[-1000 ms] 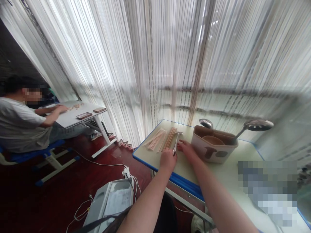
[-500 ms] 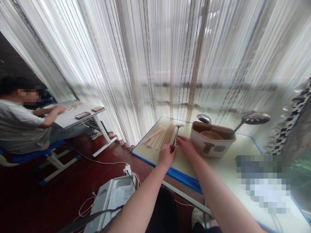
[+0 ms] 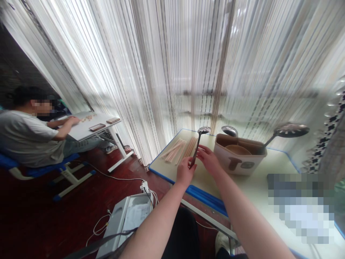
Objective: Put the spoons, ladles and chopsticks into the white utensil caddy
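My left hand [image 3: 185, 172] is closed round the lower end of a metal spoon [image 3: 198, 139], which stands tilted with its bowl raised above the table. My right hand [image 3: 207, 159] pinches the spoon's handle from the right, a little higher up. Just left of the spoon, a pile of wooden chopsticks [image 3: 179, 149] lies on the table [image 3: 205, 187]. To the right of my hands stands a beige utensil holder [image 3: 238, 158] with a ladle [image 3: 229, 130] and a slotted spoon [image 3: 289, 131] in it.
The table has a blue edge and sits against white string curtains [image 3: 172, 72]. On the floor at lower left are a grey machine [image 3: 126, 223] and cables. Another person [image 3: 29, 133] sits at a white desk [image 3: 91, 126] far left.
The spoon lay flat on the table beside the chopsticks; both my hands have lifted it so its bowl now points up and away.
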`<action>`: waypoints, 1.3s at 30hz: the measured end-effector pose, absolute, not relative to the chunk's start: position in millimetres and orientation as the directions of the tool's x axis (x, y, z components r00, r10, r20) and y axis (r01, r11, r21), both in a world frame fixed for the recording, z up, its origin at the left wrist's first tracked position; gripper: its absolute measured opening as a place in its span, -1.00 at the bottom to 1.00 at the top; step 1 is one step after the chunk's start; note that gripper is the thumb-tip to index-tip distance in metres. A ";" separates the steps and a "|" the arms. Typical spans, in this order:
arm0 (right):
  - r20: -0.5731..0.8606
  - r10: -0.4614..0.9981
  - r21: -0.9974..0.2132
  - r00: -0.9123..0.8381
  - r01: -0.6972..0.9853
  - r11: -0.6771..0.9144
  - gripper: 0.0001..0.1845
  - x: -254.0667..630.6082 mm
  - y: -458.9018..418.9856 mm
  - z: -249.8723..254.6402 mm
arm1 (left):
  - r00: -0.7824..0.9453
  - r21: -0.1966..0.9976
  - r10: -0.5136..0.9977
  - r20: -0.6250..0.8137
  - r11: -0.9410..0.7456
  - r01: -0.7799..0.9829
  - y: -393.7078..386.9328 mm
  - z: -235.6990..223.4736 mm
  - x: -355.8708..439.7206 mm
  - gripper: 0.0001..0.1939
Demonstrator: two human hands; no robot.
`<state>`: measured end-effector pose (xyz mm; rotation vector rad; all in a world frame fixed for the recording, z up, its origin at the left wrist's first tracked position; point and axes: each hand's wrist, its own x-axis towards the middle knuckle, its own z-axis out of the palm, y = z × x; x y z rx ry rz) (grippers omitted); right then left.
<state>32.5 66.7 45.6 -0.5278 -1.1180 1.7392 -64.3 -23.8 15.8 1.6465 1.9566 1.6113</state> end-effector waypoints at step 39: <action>0.360 0.838 -0.922 -0.411 -0.295 0.252 -0.55 66.6 10.6 121.3 | -0.384 0.710 0.648 0.658 -0.365 0.603 -49.9 50.2 -34.3 -0.80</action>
